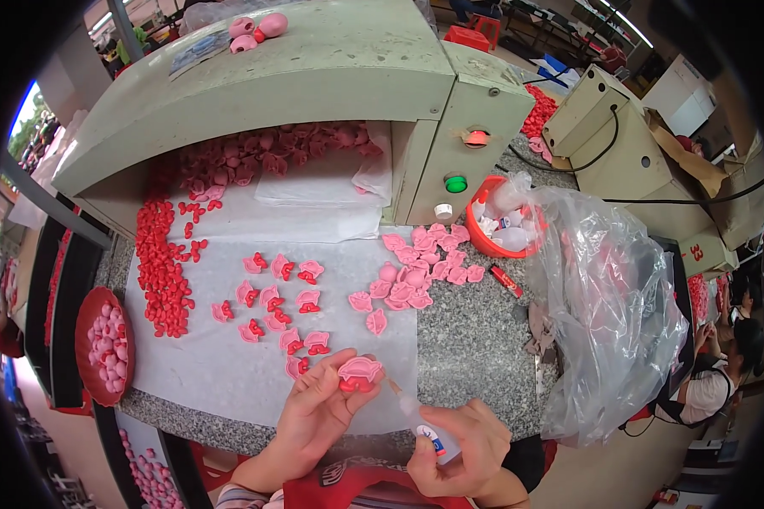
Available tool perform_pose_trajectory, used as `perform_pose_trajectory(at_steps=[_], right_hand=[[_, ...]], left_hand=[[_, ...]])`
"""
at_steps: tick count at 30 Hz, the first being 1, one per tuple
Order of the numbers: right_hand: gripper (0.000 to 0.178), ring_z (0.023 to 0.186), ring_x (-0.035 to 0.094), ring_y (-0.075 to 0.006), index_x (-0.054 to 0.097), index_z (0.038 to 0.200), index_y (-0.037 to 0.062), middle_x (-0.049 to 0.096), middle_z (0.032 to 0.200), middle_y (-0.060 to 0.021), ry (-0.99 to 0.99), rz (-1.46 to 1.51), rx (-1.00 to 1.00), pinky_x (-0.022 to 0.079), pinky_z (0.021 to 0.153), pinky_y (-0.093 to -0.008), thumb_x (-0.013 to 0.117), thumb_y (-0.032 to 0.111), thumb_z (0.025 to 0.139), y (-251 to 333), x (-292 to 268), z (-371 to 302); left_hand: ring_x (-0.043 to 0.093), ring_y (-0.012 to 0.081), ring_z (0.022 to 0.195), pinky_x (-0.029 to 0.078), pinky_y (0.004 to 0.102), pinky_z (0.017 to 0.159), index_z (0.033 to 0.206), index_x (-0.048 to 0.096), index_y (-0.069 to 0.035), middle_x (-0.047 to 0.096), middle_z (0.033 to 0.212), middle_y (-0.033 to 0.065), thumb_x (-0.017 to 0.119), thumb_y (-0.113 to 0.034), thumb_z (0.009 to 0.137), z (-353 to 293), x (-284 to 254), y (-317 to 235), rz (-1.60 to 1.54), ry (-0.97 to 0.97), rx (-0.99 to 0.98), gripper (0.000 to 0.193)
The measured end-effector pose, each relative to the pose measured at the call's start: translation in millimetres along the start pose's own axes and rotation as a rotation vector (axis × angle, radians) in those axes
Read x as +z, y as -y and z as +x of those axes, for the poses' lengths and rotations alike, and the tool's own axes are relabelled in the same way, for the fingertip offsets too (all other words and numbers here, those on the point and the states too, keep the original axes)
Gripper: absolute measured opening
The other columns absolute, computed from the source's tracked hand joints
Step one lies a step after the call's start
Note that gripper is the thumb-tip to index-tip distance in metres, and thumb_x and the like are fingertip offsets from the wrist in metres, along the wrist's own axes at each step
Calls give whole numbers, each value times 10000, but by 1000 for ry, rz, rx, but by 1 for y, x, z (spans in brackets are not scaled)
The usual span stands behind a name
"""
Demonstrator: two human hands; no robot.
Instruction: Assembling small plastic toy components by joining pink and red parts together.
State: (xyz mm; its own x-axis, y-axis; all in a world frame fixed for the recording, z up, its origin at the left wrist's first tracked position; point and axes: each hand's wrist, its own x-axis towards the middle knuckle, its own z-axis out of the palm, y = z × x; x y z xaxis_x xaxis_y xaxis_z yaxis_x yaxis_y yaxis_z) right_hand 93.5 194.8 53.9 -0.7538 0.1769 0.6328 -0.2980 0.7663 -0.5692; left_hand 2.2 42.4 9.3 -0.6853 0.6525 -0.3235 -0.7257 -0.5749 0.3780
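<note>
Between the fingertips of my left hand (314, 411) is a pink plastic piece (361, 368) with a red bow-shaped part along its lower edge. My right hand (467, 450) grips a small white glue bottle (426, 428). The bottle's thin nozzle points up and left, close to the pink piece; whether they touch I cannot tell. Beyond my left hand, several pink pieces with red parts (307, 299) lie in loose rows on white paper (204, 373). Plain pink pieces (407, 276) form a heap to the right, and loose red bow parts (161, 280) are piled at the left.
A pale green machine (280, 76) stands behind the paper, with more pink pieces inside its opening. On the right are an orange tub (509, 252) of bottles, a red tube (507, 281) and a clear plastic bag (603, 339). A red bowl (85, 339) sits left. Another person (709, 382) sits far right.
</note>
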Motion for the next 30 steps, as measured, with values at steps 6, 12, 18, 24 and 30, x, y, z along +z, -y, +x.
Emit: perform_pose_trajectory(at_steps=[6,12,18,24,30], right_hand=[[291,410,406,-147,570,908,-16,567,639,-56,14,-12,-4,323,373,-237,605,86,638,0,0,0],[277,403,393,-146,580,900,-13,532,587,-45,4,-13,-15,308,365,-239,599,89,643,-1,3,1],[268,399,383,-140,592,891,1,498,547,-29,38,-15,-8,302,360,-238,595,92,639,2,4,2],[278,396,378,-140,594,894,6,485,538,-26,54,4,0,302,359,-237,598,98,631,5,1,10],[281,397,387,-142,594,894,5,491,539,-30,62,13,6,310,360,-238,598,99,629,6,0,13]], left_hand=[[544,270,1051,433,385,931,1158,487,4,565,1103,158,538,-184,868,2,1,1,30,8,12,349],[541,270,1056,430,381,935,1151,496,1,570,1099,152,538,-182,868,2,5,0,41,-7,12,339],[540,269,1058,431,373,933,1150,498,-1,572,1096,146,540,-185,867,2,2,0,39,-21,16,339],[543,264,1054,436,366,926,1149,497,1,575,1091,145,544,-191,865,2,2,0,35,-26,14,346],[546,263,1049,440,360,920,1155,491,3,574,1090,147,538,-194,869,3,1,0,28,-15,15,351]])
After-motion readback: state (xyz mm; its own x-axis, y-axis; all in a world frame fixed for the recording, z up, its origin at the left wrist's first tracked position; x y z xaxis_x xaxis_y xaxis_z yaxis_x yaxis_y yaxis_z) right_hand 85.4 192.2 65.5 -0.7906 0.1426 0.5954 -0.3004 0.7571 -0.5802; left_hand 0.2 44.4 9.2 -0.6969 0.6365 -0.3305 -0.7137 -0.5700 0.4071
